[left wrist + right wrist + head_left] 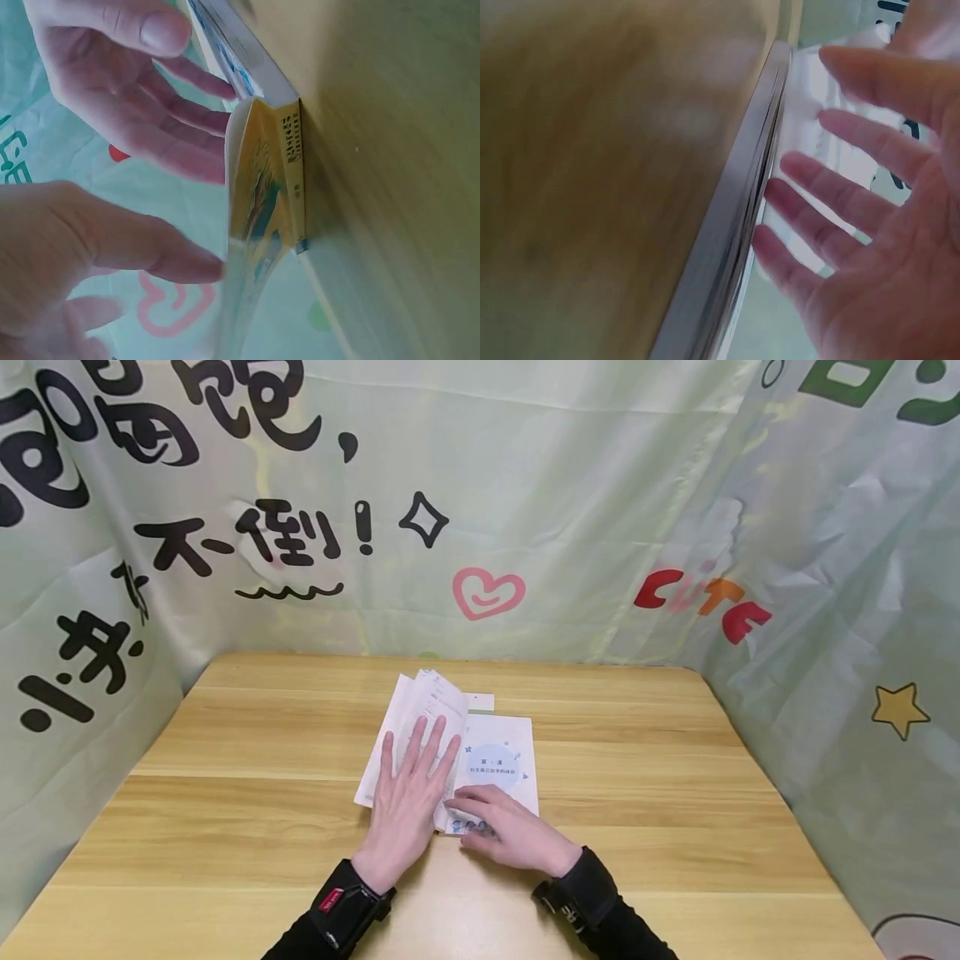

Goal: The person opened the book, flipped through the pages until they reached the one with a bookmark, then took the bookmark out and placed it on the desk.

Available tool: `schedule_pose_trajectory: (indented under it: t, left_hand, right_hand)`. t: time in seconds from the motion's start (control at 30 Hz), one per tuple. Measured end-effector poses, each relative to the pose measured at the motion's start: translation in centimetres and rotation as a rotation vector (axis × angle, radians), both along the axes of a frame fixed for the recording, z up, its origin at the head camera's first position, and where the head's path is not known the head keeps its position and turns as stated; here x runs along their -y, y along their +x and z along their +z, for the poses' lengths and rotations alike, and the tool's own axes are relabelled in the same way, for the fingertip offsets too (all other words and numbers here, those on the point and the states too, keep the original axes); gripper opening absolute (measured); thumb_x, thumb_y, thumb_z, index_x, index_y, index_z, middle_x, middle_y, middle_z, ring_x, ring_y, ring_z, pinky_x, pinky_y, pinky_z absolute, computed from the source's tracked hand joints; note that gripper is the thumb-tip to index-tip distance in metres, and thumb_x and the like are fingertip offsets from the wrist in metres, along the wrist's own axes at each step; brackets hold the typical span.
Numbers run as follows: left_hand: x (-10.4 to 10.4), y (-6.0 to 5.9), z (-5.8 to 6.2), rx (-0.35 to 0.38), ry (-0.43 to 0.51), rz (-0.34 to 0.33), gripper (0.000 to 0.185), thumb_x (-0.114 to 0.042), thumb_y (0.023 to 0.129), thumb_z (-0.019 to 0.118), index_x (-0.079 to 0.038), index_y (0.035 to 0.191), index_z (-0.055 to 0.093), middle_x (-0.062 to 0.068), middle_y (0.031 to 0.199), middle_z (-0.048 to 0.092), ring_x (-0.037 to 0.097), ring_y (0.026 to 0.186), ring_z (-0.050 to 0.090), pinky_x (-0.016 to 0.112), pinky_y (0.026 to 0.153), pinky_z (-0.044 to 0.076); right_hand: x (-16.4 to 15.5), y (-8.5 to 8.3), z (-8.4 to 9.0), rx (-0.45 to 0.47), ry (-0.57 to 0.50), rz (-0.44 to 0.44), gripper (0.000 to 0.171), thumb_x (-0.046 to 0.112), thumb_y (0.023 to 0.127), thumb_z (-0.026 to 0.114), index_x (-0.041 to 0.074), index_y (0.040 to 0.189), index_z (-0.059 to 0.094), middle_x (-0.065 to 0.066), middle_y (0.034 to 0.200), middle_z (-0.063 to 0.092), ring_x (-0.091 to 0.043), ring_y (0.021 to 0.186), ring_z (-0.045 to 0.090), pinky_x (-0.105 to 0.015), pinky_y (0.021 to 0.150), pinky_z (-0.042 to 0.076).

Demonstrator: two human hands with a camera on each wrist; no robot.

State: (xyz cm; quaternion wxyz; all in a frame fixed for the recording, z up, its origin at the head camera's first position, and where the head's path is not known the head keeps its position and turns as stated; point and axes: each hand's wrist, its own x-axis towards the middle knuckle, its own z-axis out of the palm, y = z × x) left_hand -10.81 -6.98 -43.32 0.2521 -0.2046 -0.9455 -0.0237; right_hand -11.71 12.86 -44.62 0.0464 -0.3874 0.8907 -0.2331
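An open paperback book (517, 789) lies on the table, its right page printed with a pale blue circle and lines of text. Across the left-hand pages, which stand slightly raised, my left hand (408, 797) rests with fingers straight and spread. My right hand (517, 835) is over the lower part of the right page, fingertips pointing toward the fold. In the left wrist view the book's yellow spine (294, 172) shows, with the left thumb (180, 255) against the curved cover. The right wrist view has the right fingers (840, 187) loosely extended beside the page edges (742, 225).
Behind the book a small white piece (480, 702) sticks out on the wooden table (637, 760). A pale printed cloth (570, 527) hangs around the back and sides. Both wrists wear black bands (348, 902).
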Motion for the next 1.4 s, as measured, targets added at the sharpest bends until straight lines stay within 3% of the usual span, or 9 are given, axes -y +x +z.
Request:
schedule_pose_trajectory:
  t: [0.17, 0.37, 0.5, 0.77, 1.0, 1.4]
  left_hand:
    - [0.1, 0.2, -0.6, 0.157, -0.013, -0.038, 0.071, 0.012, 0.075, 0.066, -0.01, 0.142, 0.057, 0.01, 0.154, 0.05, 0.031, 0.15, 0.038, 0.062, 0.125, 0.016]
    - [0.1, 0.3, -1.2, 0.408, -0.04, -0.146, 0.062, 0.006, 0.082, 0.068, -0.009, 0.142, 0.057, 0.007, 0.156, 0.049, 0.028, 0.146, 0.044, 0.06, 0.123, 0.028]
    - [0.1, 0.4, -1.3, 0.497, -0.023, -0.129, 0.055, -0.004, 0.087, 0.068, -0.008, 0.141, 0.058, 0.006, 0.157, 0.048, 0.029, 0.146, 0.044, 0.063, 0.118, 0.034]
    - [0.0, 0.6, -1.0, 0.558, 0.046, -0.058, 0.048, -0.027, 0.098, 0.061, -0.011, 0.143, 0.057, 0.008, 0.157, 0.047, 0.033, 0.146, 0.045, 0.07, 0.113, 0.036]
    - [0.2, 1.0, -0.7, 0.587, 0.063, -0.071, 0.065, -0.051, 0.095, 0.062, -0.008, 0.144, 0.055, 0.013, 0.158, 0.046, 0.045, 0.144, 0.043, 0.07, 0.11, 0.039]
    - [0.3, 1.0, -0.8, 0.57, 0.062, -0.082, 0.074, -0.055, 0.089, 0.068, -0.007, 0.144, 0.054, 0.013, 0.157, 0.046, 0.054, 0.14, 0.042, 0.07, 0.107, 0.042]
  right_hand:
    - [-0.9, -0.2, 0.2, 0.036, 0.066, -0.027, 0.055, 0.024, 0.087, 0.077, 0.007, 0.137, 0.061, -0.015, 0.15, 0.053, -0.032, 0.14, 0.049, -0.048, 0.118, 0.04]
    - [-2.0, -0.7, 0.6, 0.066, 0.093, -0.074, 0.052, 0.022, 0.083, 0.081, 0.005, 0.13, 0.067, -0.017, 0.149, 0.055, -0.035, 0.139, 0.051, -0.051, 0.116, 0.042]
    - [-2.3, -0.9, 0.9, 0.081, 0.092, -0.076, 0.047, 0.024, 0.083, 0.081, 0.006, 0.125, 0.07, -0.017, 0.145, 0.058, -0.035, 0.136, 0.055, -0.051, 0.115, 0.043]
    - [-2.6, -1.1, 1.2, 0.099, 0.102, -0.052, 0.036, 0.025, 0.086, 0.077, 0.007, 0.118, 0.073, -0.015, 0.14, 0.062, -0.033, 0.133, 0.058, -0.051, 0.113, 0.045]
    - [-2.9, -1.2, 1.4, 0.102, 0.091, -0.027, 0.028, 0.026, 0.091, 0.074, 0.008, 0.113, 0.076, -0.014, 0.137, 0.065, -0.03, 0.13, 0.062, -0.049, 0.11, 0.049]
    - [-3.0, -1.5, 1.4, 0.056, 0.051, -0.014, 0.019, 0.02, 0.095, 0.068, 0.009, 0.107, 0.078, -0.012, 0.126, 0.072, -0.026, 0.12, 0.069, -0.043, 0.104, 0.055]
